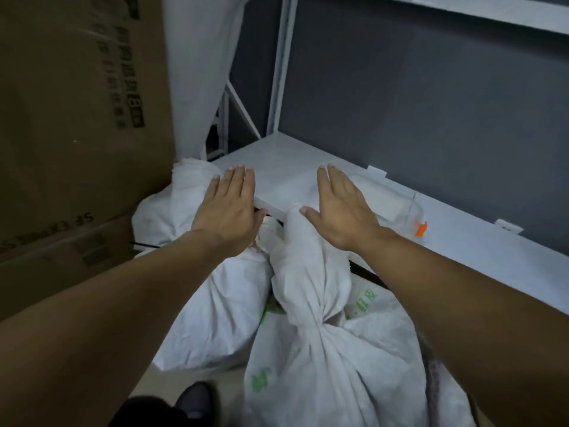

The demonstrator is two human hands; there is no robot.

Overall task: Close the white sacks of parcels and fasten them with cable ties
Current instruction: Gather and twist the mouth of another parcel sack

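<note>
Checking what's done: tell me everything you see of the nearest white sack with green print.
The white sack with green print is creased, full, seemingly thin woven plastic. Its neck is gathered and cinched tight; no tie can be made out. The loose top rises to the white shelf edge, just below the right hand. Another white sack lies against its left side.

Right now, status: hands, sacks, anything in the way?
Left hand open, right hand open, both empty. Front white sack cinched at neck; tie not visible. White shelf edge just ahead.

a parcel storeroom. tied white sacks (323, 349) crowd the floor. printed courier cartons (77, 134) stand beside white metal shelving (286, 167).
</note>
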